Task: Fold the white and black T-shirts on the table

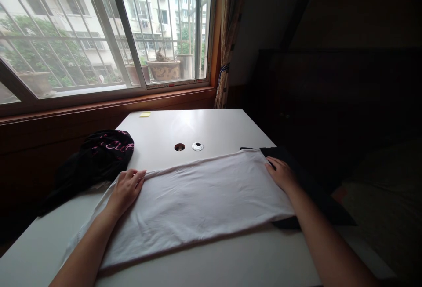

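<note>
1. Your white cloth (198, 203) lies spread across the table (217, 126), a long, flat strip with soft wrinkles, running from near left to far right.
2. Your left hand (127, 188) rests on the cloth's far left part, fingers bent near its far edge; you cannot tell here whether they pinch the fabric.
3. Your right hand (280, 172) touches the cloth's right end, fingers curved; whether they grip or just press cannot be told.
4. Under that right end you have a dark cloth (325, 212), showing on the far, right and near sides.
5. On the left, a black garment (102, 155) with pink lettering lies bunched at the table's edge.
6. The table is white and glossy, with a round hole (180, 147) and, just right of it, a pale ring (198, 147); a yellow note (145, 114) sits by the far left corner.
7. Beyond, you face a barred window (121, 23) above a wooden sill (108, 107), with pots (166, 71) and buildings outside; a patterned curtain (227, 27) hangs right of it. The room's right side is very dark.
</note>
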Available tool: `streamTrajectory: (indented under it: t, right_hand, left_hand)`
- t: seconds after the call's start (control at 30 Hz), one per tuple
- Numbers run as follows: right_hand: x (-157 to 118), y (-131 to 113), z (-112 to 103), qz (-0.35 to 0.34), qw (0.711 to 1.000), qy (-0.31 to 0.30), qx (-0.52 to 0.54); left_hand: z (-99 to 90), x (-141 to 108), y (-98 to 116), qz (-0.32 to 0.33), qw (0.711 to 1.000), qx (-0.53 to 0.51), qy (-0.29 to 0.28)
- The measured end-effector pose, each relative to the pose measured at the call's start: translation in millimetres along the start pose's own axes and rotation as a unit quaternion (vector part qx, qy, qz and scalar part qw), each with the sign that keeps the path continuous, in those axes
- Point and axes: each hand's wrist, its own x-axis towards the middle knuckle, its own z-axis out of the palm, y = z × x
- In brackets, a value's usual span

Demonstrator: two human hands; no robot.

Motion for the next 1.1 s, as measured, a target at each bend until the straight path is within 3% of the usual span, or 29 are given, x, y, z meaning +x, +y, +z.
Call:
streamTrajectory:
  t: [0.2,0.57,0.73,0.87,1.1]
  right_hand:
    - [0,-2,-2,-0.007,1.0,0.0,0.001]
    - [0,-1,-1,-0.002,1.0,0.002,0.003]
    - [-1,-2,-1,0.0,1.0,0.007,0.006]
    - [-1,-2,-1,0.002,1.0,0.004,0.006]
    - [-1,-3,-2,0.004,1.0,-0.001,0.004]
  left_hand:
    - [-11.6,3,9,0.029,0.999,0.021,0.005]
    - [-16.3,0,3,0.124,0.992,-0.004,-0.013]
    - [-12.6,-1,1,0.114,0.993,-0.016,-0.003]
    - [-7.1,0,-4,0.062,0.998,-0.014,0.013]
    - [-6.8,12,-11,0.015,0.999,-0.01,-0.031]
